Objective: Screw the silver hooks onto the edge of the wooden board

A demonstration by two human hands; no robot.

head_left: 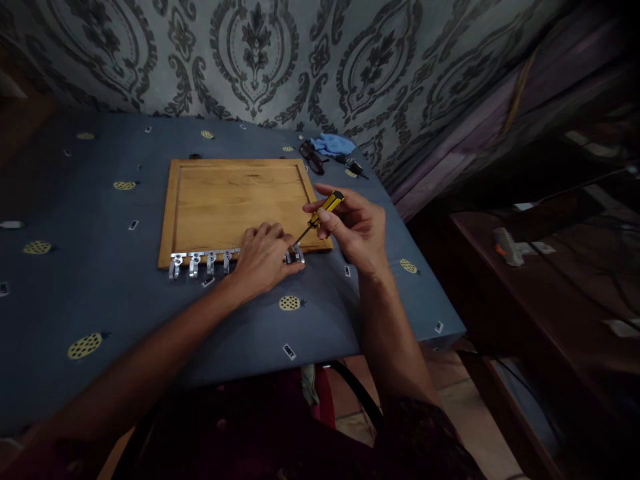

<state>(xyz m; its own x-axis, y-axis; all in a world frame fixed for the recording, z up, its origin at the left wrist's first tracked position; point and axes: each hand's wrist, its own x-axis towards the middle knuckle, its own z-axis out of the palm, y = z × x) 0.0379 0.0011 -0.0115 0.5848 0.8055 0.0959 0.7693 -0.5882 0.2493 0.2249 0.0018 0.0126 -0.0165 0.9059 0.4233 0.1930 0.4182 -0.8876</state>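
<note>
A wooden board (230,200) lies flat on a blue patterned tablecloth (100,293). Along its near edge sits a metal hook rail (200,260) with several silver hooks. My left hand (265,257) presses down on the right part of the rail, fingers curled over it. My right hand (353,227) is closed around a yellow-and-black screwdriver (323,210), whose tip points down-left at the rail's right end, close to my left fingertips.
Dark glasses (313,159), a blue cloth (333,143) and a small dark object (355,167) lie at the table's far right corner. The patterned wall is just behind. A dark wooden cabinet (540,280) stands to the right. The table's edge runs near my body.
</note>
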